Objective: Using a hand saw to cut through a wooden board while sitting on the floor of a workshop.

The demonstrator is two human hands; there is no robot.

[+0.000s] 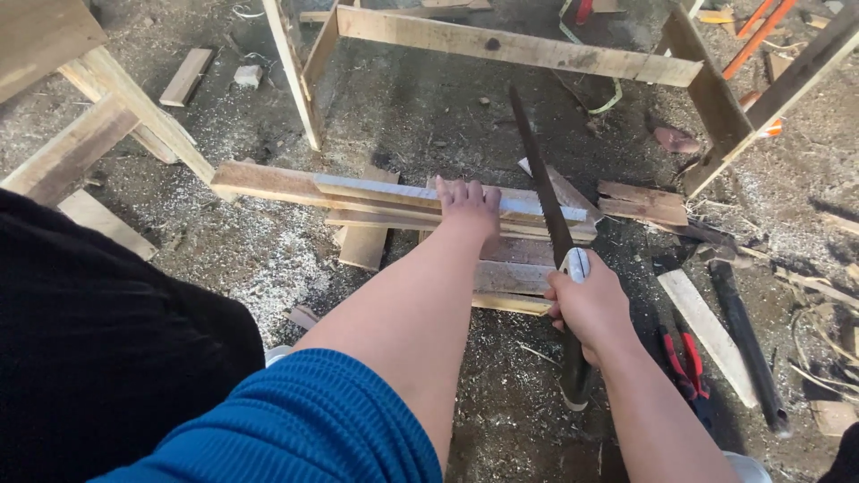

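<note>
Pale, stiff wooden planks (394, 201) lie stacked on the sawdust-strewn floor (268, 268). Left hand (470, 204) presses flat, fingers spread, on the top plank. Right hand (586, 304) is clenched round the handle of a long dark handsaw (541, 174), blade resting across the planks. Judged rigid, light, splintery; best held at mid-length.

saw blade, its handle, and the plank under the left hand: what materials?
Saw blade: likely steel, dark and dull, thin and straight. Handle in the right hand: dark and round, material unclear. Plank under the left hand: rough, unfinished pale wood, visible grain, sawdust around.
</note>
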